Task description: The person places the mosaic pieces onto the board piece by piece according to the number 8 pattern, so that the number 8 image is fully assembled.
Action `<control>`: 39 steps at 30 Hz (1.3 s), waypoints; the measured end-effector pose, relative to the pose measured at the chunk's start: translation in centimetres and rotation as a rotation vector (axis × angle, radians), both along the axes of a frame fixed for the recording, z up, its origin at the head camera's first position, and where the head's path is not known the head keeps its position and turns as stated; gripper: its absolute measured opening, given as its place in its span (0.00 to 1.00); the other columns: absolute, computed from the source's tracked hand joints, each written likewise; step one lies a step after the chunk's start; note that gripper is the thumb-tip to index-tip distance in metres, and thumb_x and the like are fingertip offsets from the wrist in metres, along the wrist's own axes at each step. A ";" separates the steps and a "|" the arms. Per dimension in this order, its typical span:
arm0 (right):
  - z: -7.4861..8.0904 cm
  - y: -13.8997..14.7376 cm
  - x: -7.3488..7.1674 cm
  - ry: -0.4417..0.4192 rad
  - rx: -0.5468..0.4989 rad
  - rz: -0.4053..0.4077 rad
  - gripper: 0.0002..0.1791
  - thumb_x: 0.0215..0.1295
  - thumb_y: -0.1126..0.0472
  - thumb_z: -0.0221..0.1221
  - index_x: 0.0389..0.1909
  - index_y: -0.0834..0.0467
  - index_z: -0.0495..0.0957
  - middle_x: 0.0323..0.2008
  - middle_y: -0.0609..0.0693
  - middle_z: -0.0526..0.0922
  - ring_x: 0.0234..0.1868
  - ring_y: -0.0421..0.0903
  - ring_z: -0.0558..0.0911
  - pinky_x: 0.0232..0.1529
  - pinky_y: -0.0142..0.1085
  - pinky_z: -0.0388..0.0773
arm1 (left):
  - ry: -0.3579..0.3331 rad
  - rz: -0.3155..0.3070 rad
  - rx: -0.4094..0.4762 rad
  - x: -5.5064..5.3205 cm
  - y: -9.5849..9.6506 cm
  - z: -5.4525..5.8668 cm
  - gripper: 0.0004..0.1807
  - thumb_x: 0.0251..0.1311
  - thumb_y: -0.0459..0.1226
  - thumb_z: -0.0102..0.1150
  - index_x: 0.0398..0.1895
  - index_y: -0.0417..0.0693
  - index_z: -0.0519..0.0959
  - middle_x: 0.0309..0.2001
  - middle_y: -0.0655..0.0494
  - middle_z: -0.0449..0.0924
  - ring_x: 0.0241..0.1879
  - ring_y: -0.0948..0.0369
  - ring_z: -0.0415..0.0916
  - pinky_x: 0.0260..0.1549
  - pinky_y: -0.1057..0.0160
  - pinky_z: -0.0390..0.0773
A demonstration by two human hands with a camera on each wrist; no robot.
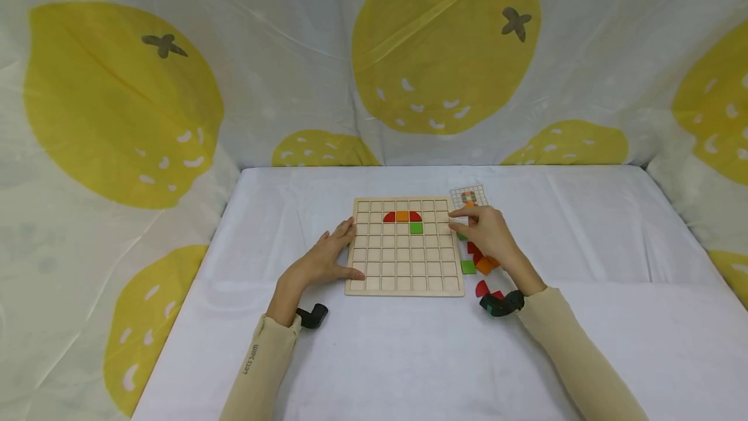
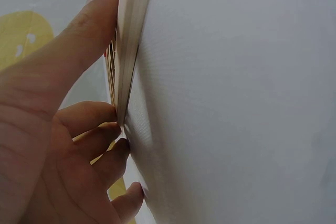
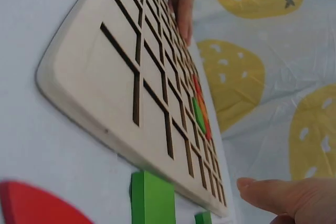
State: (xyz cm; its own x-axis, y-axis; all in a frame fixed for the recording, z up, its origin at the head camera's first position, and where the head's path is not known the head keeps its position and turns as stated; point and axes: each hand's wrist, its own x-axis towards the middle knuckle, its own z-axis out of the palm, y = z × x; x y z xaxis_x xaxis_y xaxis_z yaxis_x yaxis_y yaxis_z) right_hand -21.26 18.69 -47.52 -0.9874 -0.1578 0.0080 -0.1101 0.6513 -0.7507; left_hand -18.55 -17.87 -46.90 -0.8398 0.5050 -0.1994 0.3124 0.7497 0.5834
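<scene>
A light wooden grid board [image 1: 403, 255] lies flat on the white cloth. In its upper rows sit an orange square [image 1: 402, 216], a red quarter-round tile [image 1: 389, 217] on its left, another red quarter-round tile [image 1: 415, 217] on its right, and a green square [image 1: 416, 228] just below. My left hand [image 1: 320, 261] rests along the board's left edge, thumb near the front corner and fingers spread farther back. At the right edge is my right hand [image 1: 489, 231], thumb and index finger stretched toward the board with a gap between them. Its other fingers are mostly hidden.
Loose red, orange and green tiles lie right of the board, among them a green square [image 1: 468, 267], an orange tile [image 1: 484, 266] and a red quarter-round [image 1: 482, 288]. A gridded pattern card [image 1: 461, 194] lies behind the right hand. A lemon-print cloth [image 1: 292, 83] hangs behind.
</scene>
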 end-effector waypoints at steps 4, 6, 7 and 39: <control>0.2 1.6 0.6 -0.032 0.008 -0.035 0.17 0.69 0.56 0.68 0.54 0.60 0.87 0.17 0.46 0.60 0.16 0.44 0.61 0.17 0.29 0.53 | -0.004 0.001 0.002 0.0 -0.1 -0.1 0.62 0.54 0.51 0.77 0.82 0.34 0.49 0.85 0.43 0.38 0.85 0.46 0.37 0.82 0.37 0.39; 0.2 2.2 1.0 -0.049 0.018 -0.059 0.18 0.69 0.56 0.68 0.55 0.60 0.86 0.17 0.47 0.61 0.17 0.45 0.63 0.17 0.29 0.55 | -0.011 0.002 0.000 0.1 -0.1 -0.1 0.62 0.54 0.51 0.77 0.82 0.34 0.49 0.85 0.43 0.38 0.85 0.46 0.36 0.82 0.37 0.39; 0.1 2.6 1.1 -0.058 0.022 -0.069 0.18 0.69 0.56 0.68 0.56 0.60 0.86 0.18 0.47 0.61 0.17 0.46 0.64 0.17 0.29 0.56 | -0.013 0.002 0.000 0.1 -0.2 -0.2 0.62 0.55 0.51 0.77 0.82 0.34 0.49 0.85 0.43 0.37 0.85 0.46 0.36 0.82 0.37 0.39; -1.2 5.1 1.9 -0.055 0.063 -0.152 0.23 0.67 0.56 0.69 0.60 0.62 0.83 0.18 0.48 0.64 0.19 0.47 0.67 0.17 0.30 0.57 | -0.011 0.001 0.019 0.1 -0.2 0.0 0.63 0.54 0.52 0.77 0.82 0.35 0.48 0.85 0.43 0.37 0.85 0.46 0.36 0.82 0.37 0.38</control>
State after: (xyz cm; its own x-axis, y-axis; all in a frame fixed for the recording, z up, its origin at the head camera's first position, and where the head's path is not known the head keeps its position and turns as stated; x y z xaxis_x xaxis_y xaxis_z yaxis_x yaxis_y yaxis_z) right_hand -19.31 23.79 -48.74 -0.9986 -0.0051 -0.0521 0.0334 0.7033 -0.7101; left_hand -18.45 -18.09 -46.90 -0.8380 0.5081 -0.1989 0.3050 0.7385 0.6013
